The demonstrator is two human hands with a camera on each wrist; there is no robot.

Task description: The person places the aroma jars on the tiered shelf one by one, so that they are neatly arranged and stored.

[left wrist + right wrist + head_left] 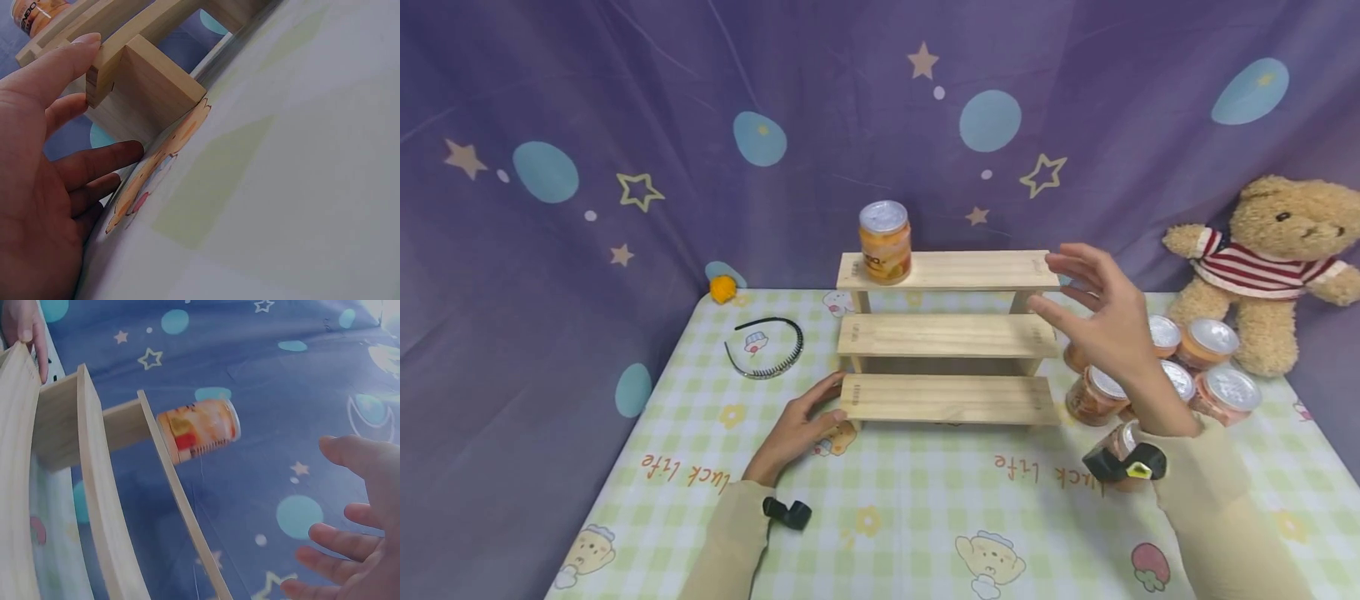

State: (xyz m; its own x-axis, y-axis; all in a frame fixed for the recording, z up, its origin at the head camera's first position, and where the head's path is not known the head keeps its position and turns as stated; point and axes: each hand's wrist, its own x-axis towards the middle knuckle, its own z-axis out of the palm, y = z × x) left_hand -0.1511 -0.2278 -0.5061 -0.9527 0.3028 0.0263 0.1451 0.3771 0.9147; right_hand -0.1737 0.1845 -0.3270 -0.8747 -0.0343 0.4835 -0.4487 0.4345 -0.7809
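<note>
A three-tier wooden display shelf (951, 398) stands on the table. My left hand (797, 429) holds the left end of its lowest board. In the left wrist view the thumb lies on the board's edge, the index fingertip touches its end, and the other fingers are spread below. One jar (886, 246) with an orange label and silver lid stands upright at the left of the top board. My right hand (1101, 312) hangs in the air by the top board's right end, fingers spread and holding nothing, apart from the jar in the right wrist view.
Several similar jars (1212, 342) stand right of the shelf, partly hidden by my right forearm. A teddy bear (1273, 267) sits behind them. At left lie a black headband (790, 354) and a small orange pompom (723, 289). A purple curtain (850, 75) closes the back.
</note>
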